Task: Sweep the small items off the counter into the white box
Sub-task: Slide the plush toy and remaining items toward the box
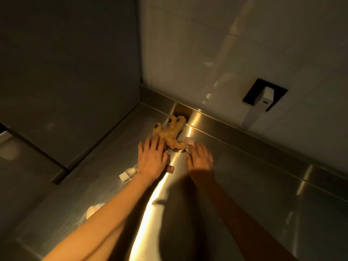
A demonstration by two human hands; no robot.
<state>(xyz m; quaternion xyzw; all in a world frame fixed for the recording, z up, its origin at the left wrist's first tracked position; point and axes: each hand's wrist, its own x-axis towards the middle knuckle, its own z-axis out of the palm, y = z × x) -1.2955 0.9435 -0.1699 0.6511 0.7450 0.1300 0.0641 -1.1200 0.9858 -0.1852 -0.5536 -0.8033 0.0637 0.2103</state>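
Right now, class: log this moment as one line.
left hand: open, on counter | right hand: open | plush toy: ahead | white box: unseen

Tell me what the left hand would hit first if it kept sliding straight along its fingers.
Most likely the tan plush toy animal: the left hand lies flat on the steel counter, fingertips at or almost touching the toy's near side. Contact isn't certain.
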